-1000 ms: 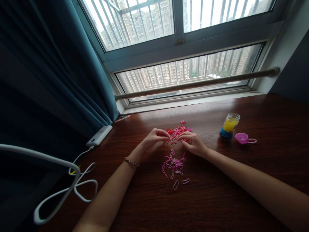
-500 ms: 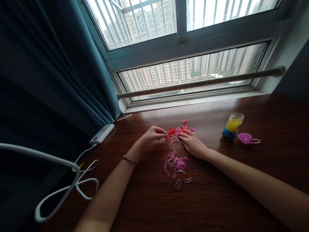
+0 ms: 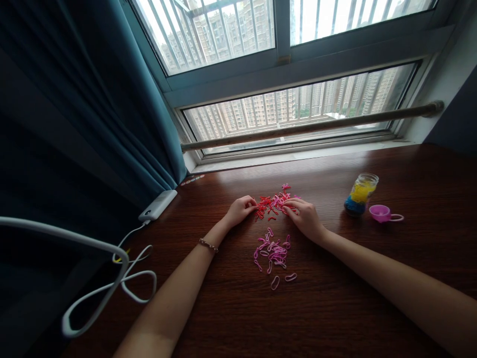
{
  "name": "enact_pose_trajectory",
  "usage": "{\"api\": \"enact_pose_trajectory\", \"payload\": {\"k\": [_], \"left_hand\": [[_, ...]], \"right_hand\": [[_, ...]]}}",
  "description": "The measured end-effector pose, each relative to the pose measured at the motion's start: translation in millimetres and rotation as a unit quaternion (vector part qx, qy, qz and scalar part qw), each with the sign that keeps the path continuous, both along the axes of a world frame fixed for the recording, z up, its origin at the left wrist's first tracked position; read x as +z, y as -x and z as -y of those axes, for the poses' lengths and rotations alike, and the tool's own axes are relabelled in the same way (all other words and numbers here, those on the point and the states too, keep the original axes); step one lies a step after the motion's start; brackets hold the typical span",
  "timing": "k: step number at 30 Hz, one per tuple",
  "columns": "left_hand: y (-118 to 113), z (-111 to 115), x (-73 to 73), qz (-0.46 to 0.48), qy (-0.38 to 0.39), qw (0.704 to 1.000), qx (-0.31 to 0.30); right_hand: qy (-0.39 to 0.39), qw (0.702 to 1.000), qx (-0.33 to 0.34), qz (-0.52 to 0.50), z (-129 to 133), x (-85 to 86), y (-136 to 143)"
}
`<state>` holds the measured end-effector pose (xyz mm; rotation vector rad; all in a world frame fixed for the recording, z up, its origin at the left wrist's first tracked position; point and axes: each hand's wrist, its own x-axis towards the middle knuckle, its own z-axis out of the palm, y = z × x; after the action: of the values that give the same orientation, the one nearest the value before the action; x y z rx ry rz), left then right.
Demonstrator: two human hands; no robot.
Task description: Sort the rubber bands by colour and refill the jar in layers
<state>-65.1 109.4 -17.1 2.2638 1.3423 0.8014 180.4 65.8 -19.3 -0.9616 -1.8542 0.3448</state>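
Note:
A pile of red and pink bands [image 3: 265,205] lies on the dark wooden table [image 3: 231,308]. At its left edge is my left hand [image 3: 242,209], fingers pinched together at the red bands; what they hold is too small to make out. My right hand [image 3: 304,217] touches the right side of the pile, its fingers bent and pressed together over the pink bands, with their tips partly hidden. Closer to me lies a separate group of pink and purple bands [image 3: 276,252], with two pale loops just below it.
A glass jar [image 3: 360,195] with yellow and blue contents stands at the right beside a pink cup [image 3: 380,213] with a handle. At the left are a white power bank [image 3: 158,206], looping white cables [image 3: 138,278] and a blue curtain [image 3: 149,119]. A window is behind.
My left hand has moved slightly right, against the red bands. My right hand has lifted from lying flat over the pile and shifted right, its fingers now bent.

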Motion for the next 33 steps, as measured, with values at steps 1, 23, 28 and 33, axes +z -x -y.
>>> {"api": "enact_pose_trajectory", "payload": {"k": [1,23,28,33], "left_hand": [[1,0,-0.4,0.002,0.001,1.0,0.003],[0,4,8.5,0.134,0.083,0.988,0.001],[-2,6,17.0,0.16,0.1,0.982,-0.002],[-4,12,27.9,0.198,0.139,0.97,0.001]], "right_hand": [[0.005,1.0,-0.003,-0.012,0,0.4,0],[0.116,0.982,0.079,-0.129,8,5.2,6],[0.062,0.978,0.197,-0.04,24,16.9,14],[0.056,0.929,0.352,0.101,40,22.7,19]]}}
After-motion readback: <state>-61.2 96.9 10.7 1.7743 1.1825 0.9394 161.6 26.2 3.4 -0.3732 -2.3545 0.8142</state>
